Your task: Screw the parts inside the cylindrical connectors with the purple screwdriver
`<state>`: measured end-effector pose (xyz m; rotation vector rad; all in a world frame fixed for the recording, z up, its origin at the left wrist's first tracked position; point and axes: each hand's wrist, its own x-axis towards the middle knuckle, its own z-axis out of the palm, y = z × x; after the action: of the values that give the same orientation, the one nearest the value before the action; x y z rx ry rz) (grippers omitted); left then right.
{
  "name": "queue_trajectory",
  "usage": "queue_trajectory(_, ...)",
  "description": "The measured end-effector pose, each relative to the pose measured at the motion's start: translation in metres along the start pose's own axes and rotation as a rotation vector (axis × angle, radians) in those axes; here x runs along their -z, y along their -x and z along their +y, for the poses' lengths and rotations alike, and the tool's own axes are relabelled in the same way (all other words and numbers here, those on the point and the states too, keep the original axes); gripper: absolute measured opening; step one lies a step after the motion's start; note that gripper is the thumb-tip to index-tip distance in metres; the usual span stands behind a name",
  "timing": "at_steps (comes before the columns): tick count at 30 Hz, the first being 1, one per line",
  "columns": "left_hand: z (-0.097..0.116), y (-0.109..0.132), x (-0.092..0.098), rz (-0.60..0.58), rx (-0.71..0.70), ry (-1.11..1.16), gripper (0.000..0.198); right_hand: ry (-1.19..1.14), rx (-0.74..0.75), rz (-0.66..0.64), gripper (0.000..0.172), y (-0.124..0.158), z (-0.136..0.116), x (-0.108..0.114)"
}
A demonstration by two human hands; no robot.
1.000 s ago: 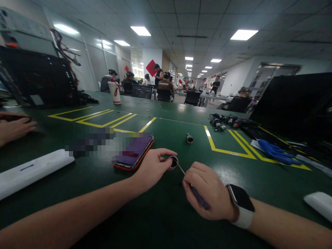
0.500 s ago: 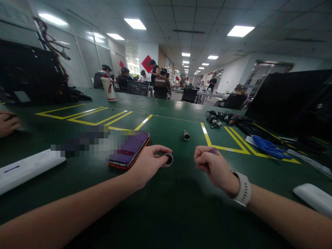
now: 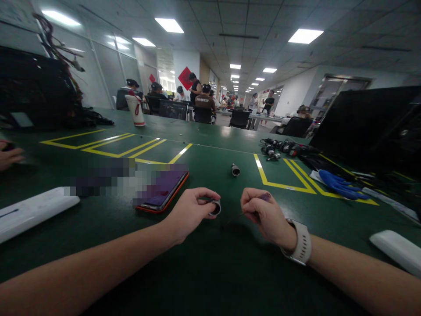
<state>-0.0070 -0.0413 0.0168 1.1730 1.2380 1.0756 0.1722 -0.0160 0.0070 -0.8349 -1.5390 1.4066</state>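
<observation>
My left hand (image 3: 192, 210) pinches a small dark metal ring (image 3: 215, 207) just above the green table (image 3: 210, 263). Its thumb and fingers curl round the ring. My right hand (image 3: 261, 213), with a white watch on the wrist, is closed on a thin tool with a purple handle (image 3: 265, 198). The tool's fine tip points down and left toward the ring, a little short of it. A second small metal cylinder (image 3: 235, 170) lies farther out on the table. A phone in an orange case (image 3: 162, 193) lies just left of my left hand.
Yellow tape lines (image 3: 281, 177) mark areas on the table. A blue glove (image 3: 338, 184), black parts (image 3: 284, 149) and a dark monitor (image 3: 368, 127) sit right. White bars (image 3: 33, 210) (image 3: 394, 250) lie at either side. Another person's hand (image 3: 9, 156) rests far left. A cup (image 3: 135, 110) stands behind; several people work beyond.
My right hand drew the tool out of the ring, swung right and turned palm inward, then drifted back toward the ring. My left hand kept the ring almost still.
</observation>
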Motion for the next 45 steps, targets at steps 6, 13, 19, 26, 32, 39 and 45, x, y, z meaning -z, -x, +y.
queue_trajectory(6,-0.002,0.000,0.000,-0.006,0.007,-0.001,0.018,0.049,0.001,-0.047,0.011,0.001,-0.002,-0.003)
queue_trajectory(13,0.005,0.001,0.000,0.033,-0.013,-0.012,0.023,0.294,-0.017,-0.175,0.012,0.004,-0.025,-0.012)
queue_trajectory(19,0.009,0.001,0.000,0.060,0.048,0.105,0.030,0.126,-0.007,-0.136,0.011,0.001,-0.015,-0.008)
queue_trajectory(26,0.009,0.001,0.001,0.080,0.037,0.138,0.037,0.225,0.418,-0.027,0.012,0.012,-0.009,0.001)
queue_trajectory(32,0.008,0.002,0.001,0.059,-0.026,0.098,0.037,0.707,0.789,-0.171,0.011,0.020,-0.020,-0.008)
queue_trajectory(39,0.007,0.004,0.000,0.052,-0.076,0.017,0.037,0.878,0.832,-0.226,0.011,0.018,-0.018,-0.012)
queue_trajectory(45,0.000,0.002,0.001,0.048,-0.121,-0.022,0.032,0.955,0.905,-0.281,0.010,0.020,-0.020,-0.017)
